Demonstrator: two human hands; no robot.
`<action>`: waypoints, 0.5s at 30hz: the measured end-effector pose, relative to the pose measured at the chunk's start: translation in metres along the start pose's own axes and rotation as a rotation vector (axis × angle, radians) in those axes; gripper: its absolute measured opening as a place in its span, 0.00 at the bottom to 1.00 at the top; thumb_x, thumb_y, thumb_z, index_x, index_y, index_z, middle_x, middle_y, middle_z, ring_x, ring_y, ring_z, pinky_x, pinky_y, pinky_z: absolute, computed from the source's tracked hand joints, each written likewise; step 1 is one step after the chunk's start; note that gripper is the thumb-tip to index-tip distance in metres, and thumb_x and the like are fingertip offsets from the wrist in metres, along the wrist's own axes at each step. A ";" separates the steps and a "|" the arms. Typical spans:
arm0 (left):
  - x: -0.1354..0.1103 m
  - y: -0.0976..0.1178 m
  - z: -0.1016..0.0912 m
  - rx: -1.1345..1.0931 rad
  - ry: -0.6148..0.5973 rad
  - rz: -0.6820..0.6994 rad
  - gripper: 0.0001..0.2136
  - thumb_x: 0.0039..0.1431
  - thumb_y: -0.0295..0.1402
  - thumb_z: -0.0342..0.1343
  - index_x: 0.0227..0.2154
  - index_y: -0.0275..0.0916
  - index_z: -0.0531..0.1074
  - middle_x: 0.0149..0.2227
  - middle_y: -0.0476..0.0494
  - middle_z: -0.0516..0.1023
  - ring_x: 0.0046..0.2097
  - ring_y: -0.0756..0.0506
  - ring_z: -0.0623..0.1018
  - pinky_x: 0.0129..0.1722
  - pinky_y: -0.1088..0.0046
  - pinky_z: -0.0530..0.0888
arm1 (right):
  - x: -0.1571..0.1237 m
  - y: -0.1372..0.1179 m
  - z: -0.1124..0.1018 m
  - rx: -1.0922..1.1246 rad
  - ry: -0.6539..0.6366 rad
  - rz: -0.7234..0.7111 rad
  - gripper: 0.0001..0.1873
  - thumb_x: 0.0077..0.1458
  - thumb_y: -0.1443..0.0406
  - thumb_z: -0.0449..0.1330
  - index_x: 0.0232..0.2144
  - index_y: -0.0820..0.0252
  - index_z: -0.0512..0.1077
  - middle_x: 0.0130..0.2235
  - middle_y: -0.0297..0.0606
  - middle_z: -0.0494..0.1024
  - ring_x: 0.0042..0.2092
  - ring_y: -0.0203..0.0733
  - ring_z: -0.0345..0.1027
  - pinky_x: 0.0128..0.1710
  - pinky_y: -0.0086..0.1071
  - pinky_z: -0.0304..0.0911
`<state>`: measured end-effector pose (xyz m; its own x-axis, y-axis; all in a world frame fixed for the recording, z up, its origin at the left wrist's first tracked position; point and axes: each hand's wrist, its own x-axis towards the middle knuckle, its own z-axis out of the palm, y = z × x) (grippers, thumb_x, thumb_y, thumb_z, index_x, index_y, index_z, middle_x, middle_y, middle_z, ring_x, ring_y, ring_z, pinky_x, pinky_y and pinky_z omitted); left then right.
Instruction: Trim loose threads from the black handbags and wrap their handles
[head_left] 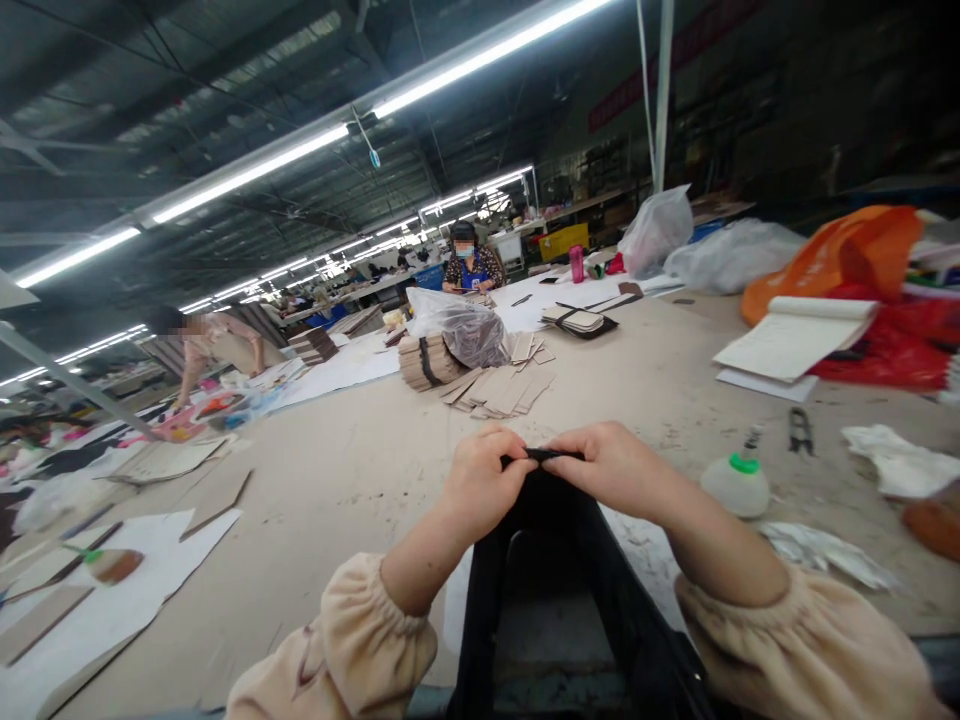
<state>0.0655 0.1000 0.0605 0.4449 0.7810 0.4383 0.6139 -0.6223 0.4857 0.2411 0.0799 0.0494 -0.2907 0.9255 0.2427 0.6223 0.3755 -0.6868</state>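
Observation:
My left hand (pixel 484 485) and my right hand (pixel 611 465) are both closed in a pinch on the top edge of a black fabric piece (pixel 555 590) that stands up in front of me like an open bag or frame. The hands sit side by side, almost touching, at the middle of that edge. The black piece hangs down toward my lap over the near edge of the work table (pixel 360 470). Cream sleeves cover both my forearms.
A white glue bottle with a green cap (pixel 736 483) stands just right of my right hand, scissors (pixel 799 430) beyond it. Stacks of brown card pieces (pixel 480 380) and a plastic bag lie ahead. White paper sheets (pixel 112 590) lie left. Two people work farther off.

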 end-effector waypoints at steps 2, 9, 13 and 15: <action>-0.002 0.003 -0.007 0.007 -0.029 0.018 0.04 0.49 0.27 0.56 0.21 0.38 0.72 0.32 0.47 0.76 0.36 0.49 0.75 0.40 0.71 0.72 | -0.003 -0.004 -0.001 0.011 0.013 0.011 0.13 0.50 0.65 0.51 0.26 0.59 0.76 0.20 0.28 0.70 0.23 0.32 0.60 0.23 0.26 0.50; 0.004 -0.031 -0.012 0.196 -0.061 0.082 0.10 0.47 0.45 0.56 0.25 0.47 0.77 0.38 0.48 0.78 0.37 0.44 0.78 0.40 0.68 0.75 | -0.001 -0.003 0.000 -0.071 0.070 0.020 0.11 0.50 0.64 0.54 0.29 0.56 0.77 0.19 0.27 0.71 0.26 0.31 0.62 0.23 0.23 0.51; 0.004 -0.046 -0.009 0.229 -0.077 0.125 0.10 0.43 0.49 0.56 0.24 0.51 0.77 0.37 0.52 0.78 0.35 0.44 0.78 0.37 0.69 0.76 | -0.002 -0.004 0.000 -0.128 0.051 0.026 0.11 0.51 0.64 0.54 0.31 0.56 0.77 0.21 0.28 0.74 0.27 0.32 0.64 0.23 0.23 0.52; 0.002 -0.052 -0.008 0.188 -0.025 0.093 0.09 0.40 0.49 0.58 0.22 0.55 0.77 0.36 0.57 0.78 0.34 0.44 0.78 0.37 0.69 0.76 | -0.003 -0.005 -0.001 -0.137 0.067 0.008 0.12 0.51 0.64 0.53 0.32 0.55 0.77 0.23 0.28 0.75 0.27 0.32 0.64 0.24 0.22 0.53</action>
<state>0.0293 0.1330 0.0419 0.5201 0.7229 0.4550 0.6792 -0.6730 0.2929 0.2394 0.0756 0.0531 -0.2390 0.9281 0.2856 0.7194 0.3668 -0.5898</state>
